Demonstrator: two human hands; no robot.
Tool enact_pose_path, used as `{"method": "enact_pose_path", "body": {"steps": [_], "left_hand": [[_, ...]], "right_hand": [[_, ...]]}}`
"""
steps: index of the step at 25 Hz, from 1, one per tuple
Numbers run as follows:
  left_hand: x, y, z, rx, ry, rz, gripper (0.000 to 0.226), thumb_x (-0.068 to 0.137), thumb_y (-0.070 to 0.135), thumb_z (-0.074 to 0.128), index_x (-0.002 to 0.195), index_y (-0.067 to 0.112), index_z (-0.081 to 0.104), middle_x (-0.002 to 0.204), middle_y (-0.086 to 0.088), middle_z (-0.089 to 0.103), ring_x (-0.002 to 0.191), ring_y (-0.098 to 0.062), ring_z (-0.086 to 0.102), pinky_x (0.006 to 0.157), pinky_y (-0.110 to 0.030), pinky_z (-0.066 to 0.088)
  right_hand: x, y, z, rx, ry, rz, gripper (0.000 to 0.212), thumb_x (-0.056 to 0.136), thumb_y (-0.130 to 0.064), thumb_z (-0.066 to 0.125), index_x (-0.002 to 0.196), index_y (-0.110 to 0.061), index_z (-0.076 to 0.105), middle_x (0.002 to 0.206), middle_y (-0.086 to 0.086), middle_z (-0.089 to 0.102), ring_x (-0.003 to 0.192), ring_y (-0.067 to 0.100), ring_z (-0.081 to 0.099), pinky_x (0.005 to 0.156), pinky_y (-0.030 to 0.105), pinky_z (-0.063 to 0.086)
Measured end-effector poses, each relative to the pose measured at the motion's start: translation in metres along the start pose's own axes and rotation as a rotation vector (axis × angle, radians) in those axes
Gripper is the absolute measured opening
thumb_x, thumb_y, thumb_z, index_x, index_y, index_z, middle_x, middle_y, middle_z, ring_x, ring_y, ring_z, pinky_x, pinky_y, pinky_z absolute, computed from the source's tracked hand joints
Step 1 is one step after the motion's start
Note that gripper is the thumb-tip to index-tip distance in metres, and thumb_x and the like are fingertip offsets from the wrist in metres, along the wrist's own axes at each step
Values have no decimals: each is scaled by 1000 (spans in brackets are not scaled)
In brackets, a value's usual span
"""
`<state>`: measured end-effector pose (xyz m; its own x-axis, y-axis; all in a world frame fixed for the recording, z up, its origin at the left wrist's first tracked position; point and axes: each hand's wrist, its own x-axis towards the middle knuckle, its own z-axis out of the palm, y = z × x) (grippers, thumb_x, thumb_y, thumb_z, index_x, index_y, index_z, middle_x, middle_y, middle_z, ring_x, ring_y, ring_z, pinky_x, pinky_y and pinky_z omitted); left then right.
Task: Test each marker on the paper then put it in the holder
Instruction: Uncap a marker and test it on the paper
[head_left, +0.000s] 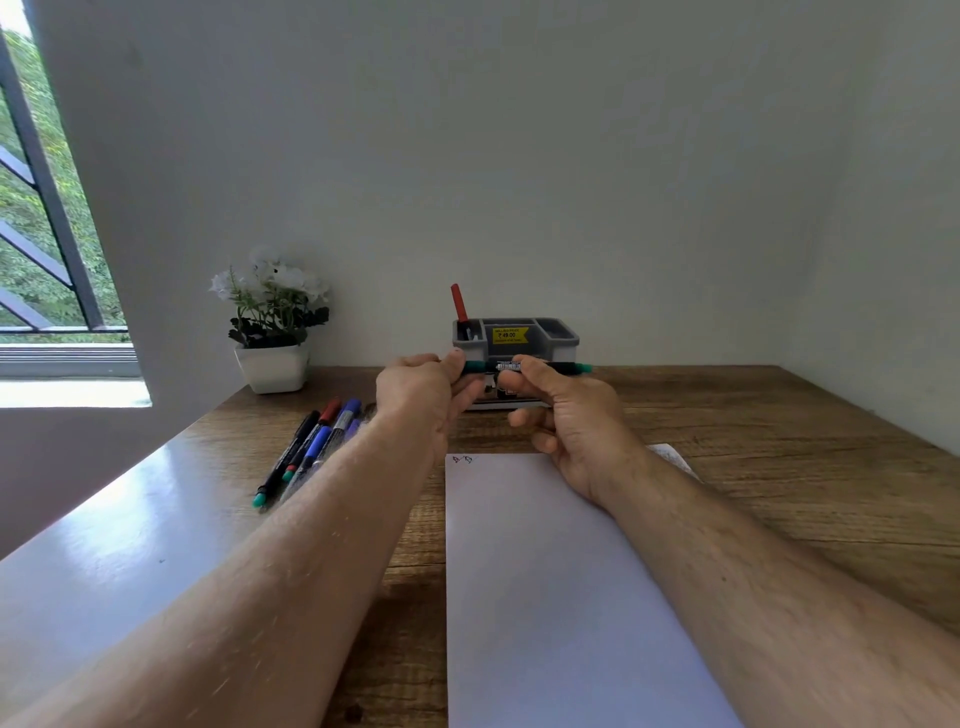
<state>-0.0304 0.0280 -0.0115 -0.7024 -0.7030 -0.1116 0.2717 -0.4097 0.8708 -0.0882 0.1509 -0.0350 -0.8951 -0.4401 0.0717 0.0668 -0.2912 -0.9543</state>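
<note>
- A window (36, 208) with dark bars sits at the far left, well away from both hands.
- A white pot (272, 368) of white flowers stands on the counter (779, 441) against the wall, left of the left hand's fingers.
- Spare markers (306, 447) lie in a loose bundle on the counter, below and left of the left fingers, partly hidden by the left forearm; black, red, blue and purple barrels show, some with green ends.
- The left hand (421, 395) is raised above the counter, its fingers (457, 364) curled and pinching the left end of a green marker (519, 367).
- The green marker lies level between the two hands, in front of the holder, with a barcode label at mid-barrel and a green tip past the right fingers.
- The holder (519, 338), grey with compartments and a yellow price sticker, stands just behind the fingers against the wall; a red marker (459, 304) stands tilted in its left compartment.
- The right hand (571, 415) grips the barrel with thumb and curled fingers (530, 371).
- The paper (545, 597) lies on the counter below both hands, with small marks at its top left corner, nearest the left wrist.
</note>
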Motion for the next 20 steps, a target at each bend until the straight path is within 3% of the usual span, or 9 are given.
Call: {"method": "enact_pose_path", "body": {"steps": [4, 9, 13, 16, 20], "left_hand": [[-3, -4, 4, -8, 10, 56, 23, 92, 1, 63, 109, 11, 51, 110, -20, 63, 90, -26, 71, 75, -33, 62], [-5, -9, 11, 1, 31, 90, 23, 91, 2, 64, 95, 18, 48, 110, -16, 59, 89, -24, 69, 78, -32, 61], [-4, -11, 10, 9, 21, 96, 26, 90, 3, 66, 104, 16, 48, 110, -15, 60, 89, -24, 71, 78, -33, 61], [-6, -12, 9, 79, -18, 132, 43, 87, 3, 71, 116, 17, 43, 106, -14, 64, 83, -22, 74, 78, -36, 61], [-7, -8, 9, 206, -40, 373, 44, 85, 4, 73, 112, 20, 42, 103, -13, 67, 78, -18, 75, 76, -35, 62]], "right_hand": [[-2, -4, 1, 25, 32, 25, 18, 91, -26, 68, 101, -11, 68, 88, 6, 79, 48, 13, 62, 31, 17, 28], [-4, -6, 0, 29, 59, 30, 15, 92, -27, 68, 94, -13, 68, 71, 4, 75, 46, 11, 62, 33, 17, 31], [-3, -6, 1, 12, 78, 23, 18, 91, -28, 69, 90, -10, 67, 62, 3, 70, 45, 11, 60, 34, 19, 33], [-3, -2, 4, -40, 61, 10, 24, 92, -30, 68, 86, -7, 69, 63, 6, 70, 45, 13, 58, 39, 23, 40], [-6, 0, 7, -141, -24, 30, 19, 95, -21, 64, 99, -4, 72, 70, 9, 72, 51, 13, 62, 46, 22, 49]]}}
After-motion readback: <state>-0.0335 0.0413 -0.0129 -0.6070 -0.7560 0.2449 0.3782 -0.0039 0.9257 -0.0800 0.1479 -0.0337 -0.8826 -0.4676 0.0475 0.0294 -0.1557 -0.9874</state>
